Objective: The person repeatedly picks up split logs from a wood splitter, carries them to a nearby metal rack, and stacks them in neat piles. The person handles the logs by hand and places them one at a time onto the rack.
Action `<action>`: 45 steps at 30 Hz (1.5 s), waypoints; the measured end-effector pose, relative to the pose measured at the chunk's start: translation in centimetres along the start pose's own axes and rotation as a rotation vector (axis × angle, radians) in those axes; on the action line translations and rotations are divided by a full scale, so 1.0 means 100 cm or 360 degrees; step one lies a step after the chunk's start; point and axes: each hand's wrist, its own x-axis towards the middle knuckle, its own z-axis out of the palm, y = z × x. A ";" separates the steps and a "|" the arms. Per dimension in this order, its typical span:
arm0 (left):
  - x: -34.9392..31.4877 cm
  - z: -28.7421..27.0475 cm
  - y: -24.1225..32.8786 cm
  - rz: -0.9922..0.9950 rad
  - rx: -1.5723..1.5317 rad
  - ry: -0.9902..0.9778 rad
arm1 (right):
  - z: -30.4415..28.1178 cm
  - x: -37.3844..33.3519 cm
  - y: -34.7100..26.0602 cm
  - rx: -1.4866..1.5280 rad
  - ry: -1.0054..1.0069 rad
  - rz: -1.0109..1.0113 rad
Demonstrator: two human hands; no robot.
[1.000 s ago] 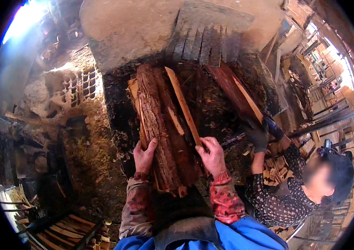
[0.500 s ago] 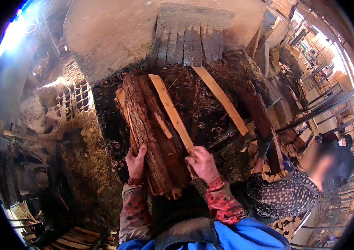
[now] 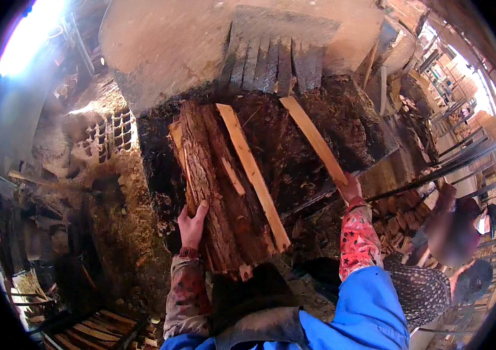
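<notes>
My left hand (image 3: pixel 192 224) grips the near left edge of a bark-covered slab (image 3: pixel 199 160), thumb on top; its fingers are partly hidden. The slab lies in a pile of rough brown wood pieces on a dark, dirt-covered work surface. A pale wood strip (image 3: pixel 253 178) rests along the pile's right side, its near end reaching toward my body. Out to the right, my right hand (image 3: pixel 351 186) closes round the near end of a second pale wood strip (image 3: pixel 313 137), which lies slanted across the dark surface.
Beyond the dark work surface (image 3: pixel 353 111) stands a large tan panel (image 3: pixel 166 52) with jagged dark strips (image 3: pixel 271 64) hanging from it. A person in a dotted top (image 3: pixel 417 286) is close at my right, by stacked wood (image 3: pixel 396 219). Boards (image 3: pixel 99 329) lie low on the left.
My right hand has let go of the nearer strip and reached right to the second strip's end. The nearer strip has shifted toward me. The co-worker at right has moved away from the work surface.
</notes>
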 end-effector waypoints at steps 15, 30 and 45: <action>-0.001 -0.002 0.003 0.0082 0.0192 -0.0001 | -0.055 -0.049 -0.054 -0.0400 -0.0278 0.0248; -0.009 0.006 0.019 0.0000 0.0181 0.0040 | 0.002 -0.159 -0.143 0.1059 -0.0336 0.0420; -0.006 0.004 0.019 -0.0017 0.0099 -0.0065 | -0.015 -0.198 -0.217 0.0203 -0.0149 -0.0297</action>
